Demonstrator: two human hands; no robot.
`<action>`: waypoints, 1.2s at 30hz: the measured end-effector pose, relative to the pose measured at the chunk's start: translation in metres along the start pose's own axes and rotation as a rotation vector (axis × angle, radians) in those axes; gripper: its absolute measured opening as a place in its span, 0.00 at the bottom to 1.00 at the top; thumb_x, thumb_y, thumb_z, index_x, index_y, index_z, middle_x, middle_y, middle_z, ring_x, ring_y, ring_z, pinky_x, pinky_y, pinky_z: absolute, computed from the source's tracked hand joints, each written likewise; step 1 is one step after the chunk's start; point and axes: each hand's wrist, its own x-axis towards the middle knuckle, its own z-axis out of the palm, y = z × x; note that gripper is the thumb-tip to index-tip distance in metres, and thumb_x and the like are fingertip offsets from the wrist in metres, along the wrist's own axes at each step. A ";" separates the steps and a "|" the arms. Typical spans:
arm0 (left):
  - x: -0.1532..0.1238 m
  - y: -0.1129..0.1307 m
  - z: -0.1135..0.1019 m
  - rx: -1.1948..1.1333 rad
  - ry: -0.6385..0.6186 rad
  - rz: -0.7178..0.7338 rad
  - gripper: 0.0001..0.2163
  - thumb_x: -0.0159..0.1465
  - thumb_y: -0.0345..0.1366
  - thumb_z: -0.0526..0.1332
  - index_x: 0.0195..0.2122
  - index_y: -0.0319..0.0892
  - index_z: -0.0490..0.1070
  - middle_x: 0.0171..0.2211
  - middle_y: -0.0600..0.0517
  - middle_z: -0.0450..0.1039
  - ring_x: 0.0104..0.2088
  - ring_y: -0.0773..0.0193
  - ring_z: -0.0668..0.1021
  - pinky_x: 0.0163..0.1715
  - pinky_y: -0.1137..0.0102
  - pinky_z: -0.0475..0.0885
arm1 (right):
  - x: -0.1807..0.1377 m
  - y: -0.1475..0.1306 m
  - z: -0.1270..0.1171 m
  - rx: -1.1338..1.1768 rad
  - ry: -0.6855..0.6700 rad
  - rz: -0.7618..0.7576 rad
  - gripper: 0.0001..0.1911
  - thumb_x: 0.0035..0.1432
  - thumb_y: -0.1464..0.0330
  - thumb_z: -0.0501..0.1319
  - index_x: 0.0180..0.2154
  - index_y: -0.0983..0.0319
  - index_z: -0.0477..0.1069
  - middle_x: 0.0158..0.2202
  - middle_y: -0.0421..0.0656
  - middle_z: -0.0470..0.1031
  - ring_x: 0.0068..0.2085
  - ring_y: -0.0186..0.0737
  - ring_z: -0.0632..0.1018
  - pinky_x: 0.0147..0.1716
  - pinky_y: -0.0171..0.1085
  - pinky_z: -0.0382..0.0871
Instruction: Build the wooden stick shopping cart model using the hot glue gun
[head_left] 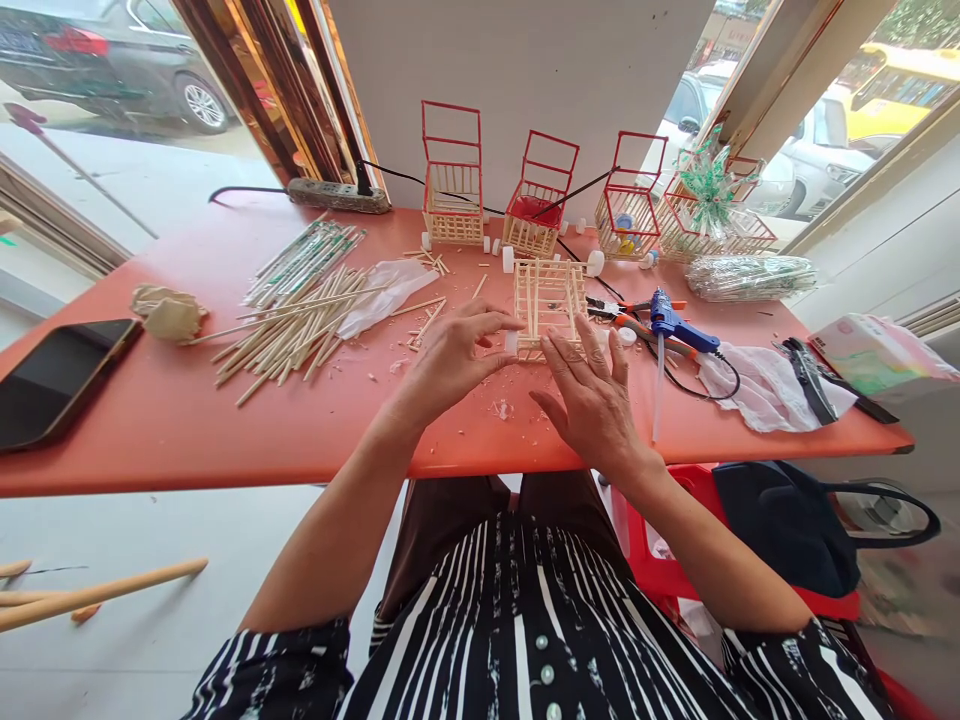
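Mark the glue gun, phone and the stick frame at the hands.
Glue gun [679, 328], head view: on its blue body.
Phone [64, 380], head view: on its dark screen.
Stick frame [533, 303], head view: on one of its sticks.

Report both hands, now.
Left hand: closed, holding a white wheel between thumb and finger.
Right hand: open, fingers spread, touching the stick frame.

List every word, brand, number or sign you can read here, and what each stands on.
No text can be read.
Pink package: any printing too blurred.
Dark car: any plate too blurred.
Yellow vehicle: any lettering too blurred.
Shopfront outside: reddish marks, too small.
Stick frame: no lettering visible.
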 end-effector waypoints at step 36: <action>0.004 -0.009 0.007 -0.012 -0.012 -0.037 0.14 0.65 0.34 0.70 0.51 0.46 0.84 0.48 0.47 0.84 0.44 0.57 0.85 0.49 0.60 0.82 | -0.004 0.005 0.010 -0.089 0.122 -0.041 0.29 0.76 0.60 0.57 0.71 0.65 0.68 0.70 0.53 0.73 0.78 0.59 0.61 0.77 0.66 0.47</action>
